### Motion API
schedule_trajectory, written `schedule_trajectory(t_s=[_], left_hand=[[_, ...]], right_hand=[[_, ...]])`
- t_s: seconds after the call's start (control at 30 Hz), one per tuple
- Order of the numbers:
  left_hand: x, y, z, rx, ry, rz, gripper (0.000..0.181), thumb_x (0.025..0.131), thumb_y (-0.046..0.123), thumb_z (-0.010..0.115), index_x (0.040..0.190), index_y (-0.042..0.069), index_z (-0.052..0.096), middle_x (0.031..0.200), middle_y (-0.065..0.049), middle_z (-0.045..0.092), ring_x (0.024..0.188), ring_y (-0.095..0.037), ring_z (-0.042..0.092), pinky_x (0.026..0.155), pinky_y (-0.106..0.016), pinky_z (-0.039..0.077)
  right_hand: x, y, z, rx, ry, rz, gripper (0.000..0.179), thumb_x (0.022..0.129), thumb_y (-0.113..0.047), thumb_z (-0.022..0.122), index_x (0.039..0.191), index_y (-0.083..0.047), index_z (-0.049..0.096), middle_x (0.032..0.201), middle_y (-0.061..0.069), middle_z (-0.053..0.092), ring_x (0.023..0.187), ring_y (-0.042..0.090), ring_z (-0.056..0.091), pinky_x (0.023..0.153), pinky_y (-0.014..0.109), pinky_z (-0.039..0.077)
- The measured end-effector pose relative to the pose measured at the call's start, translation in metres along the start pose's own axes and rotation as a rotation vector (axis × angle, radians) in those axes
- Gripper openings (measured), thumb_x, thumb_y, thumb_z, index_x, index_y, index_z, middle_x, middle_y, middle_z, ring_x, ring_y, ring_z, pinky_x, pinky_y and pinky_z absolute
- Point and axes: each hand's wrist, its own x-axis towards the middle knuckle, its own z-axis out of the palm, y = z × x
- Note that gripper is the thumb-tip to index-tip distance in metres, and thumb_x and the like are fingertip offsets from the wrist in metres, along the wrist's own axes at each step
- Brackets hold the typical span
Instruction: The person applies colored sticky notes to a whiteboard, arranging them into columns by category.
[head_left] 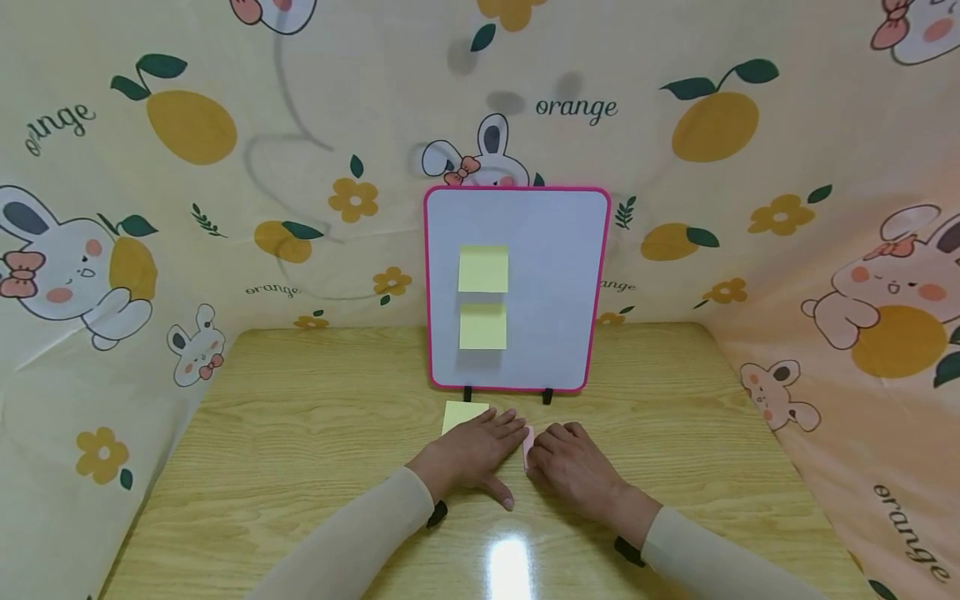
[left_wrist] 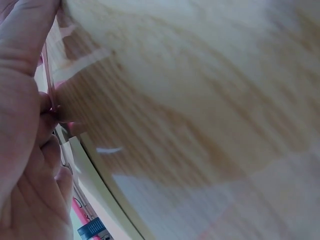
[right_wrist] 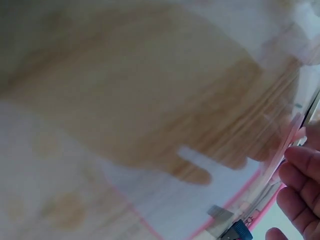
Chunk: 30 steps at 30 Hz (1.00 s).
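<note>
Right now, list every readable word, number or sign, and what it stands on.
"orange": cream fruit-and-rabbit-patterned backdrop, upper left
"orange": backdrop, above and right of the pink-rimmed rectangular whiteboard
"orange": backdrop, left of the whiteboard
"ange": backdrop, right of the whiteboard, its start hidden
"orange": backdrop, lower right
No writing shows on the whiteboard or its two yellow square paper notes.

A cream backdrop [head_left: 405, 67] rose behind and on both sides of a wood-grain tabletop [head_left: 300, 392], printed with white rabbits [head_left: 75, 267], leafy oranges [head_left: 191, 127], yellow flowers [head_left: 353, 200] and the word "orange" [head_left: 576, 108]. Thin curved shadows [head_left: 281, 83] crossed it; a bright glare [head_left: 510, 567] lay on the near tabletop.
</note>
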Motion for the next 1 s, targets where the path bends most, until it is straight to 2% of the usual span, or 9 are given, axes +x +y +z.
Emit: schedule_trajectory(t_s=[0.33, 0.63, 0.87, 1.0], left_hand=[[0.0011, -0.0007, 0.0025, -0.026, 0.006, 0.001, 0.118, 0.082, 0.087, 0.059, 0.169, 0.013, 0.026, 0.176, -0.002, 0.024, 0.165, -0.02, 0.014, 0.135, -0.038, 0.013], [0.0019, -0.0012, 0.0043, -0.053, 0.001, -0.003, 0.12, 0.08, 0.087, 0.061, 0.169, 0.014, 0.026, 0.176, -0.001, 0.023, 0.165, -0.018, 0.013, 0.135, -0.038, 0.013], [0.0013, -0.0012, 0.0055, -0.067, 0.012, -0.001, 0.119, 0.081, 0.086, 0.061, 0.169, 0.014, 0.026, 0.176, -0.001, 0.024, 0.165, -0.019, 0.013, 0.135, -0.038, 0.014], [0.0018, -0.0007, 0.0065, -0.064, 0.015, -0.004, 0.118, 0.081, 0.086, 0.062, 0.169, 0.015, 0.026, 0.176, -0.001, 0.024, 0.165, -0.019, 0.013, 0.135, -0.038, 0.014]], right_hand=[[0.0027, 0.0009, -0.0012, -0.046, 0.025, -0.03, 0.016, 0.094, -0.029, 0.079, 0.091, -0.013, 0.078, 0.09, -0.004, 0.072, 0.09, 0.018, 0.061, 0.085, 0.04, 0.053], [0.0044, -0.002, -0.003, -0.068, 0.002, 0.003, 0.021, 0.096, -0.032, 0.079, 0.09, -0.011, 0.079, 0.087, -0.002, 0.073, 0.087, 0.019, 0.06, 0.084, 0.039, 0.052], [0.0061, -0.0023, -0.005, -0.053, 0.021, 0.05, 0.02, 0.094, -0.029, 0.081, 0.088, -0.011, 0.073, 0.084, -0.001, 0.069, 0.086, 0.02, 0.058, 0.081, 0.037, 0.051], [0.0066, 0.0008, -0.0016, -0.057, 0.034, 0.05, 0.017, 0.09, -0.019, 0.081, 0.092, -0.011, 0.065, 0.085, -0.001, 0.062, 0.085, 0.021, 0.055, 0.079, 0.036, 0.05]])
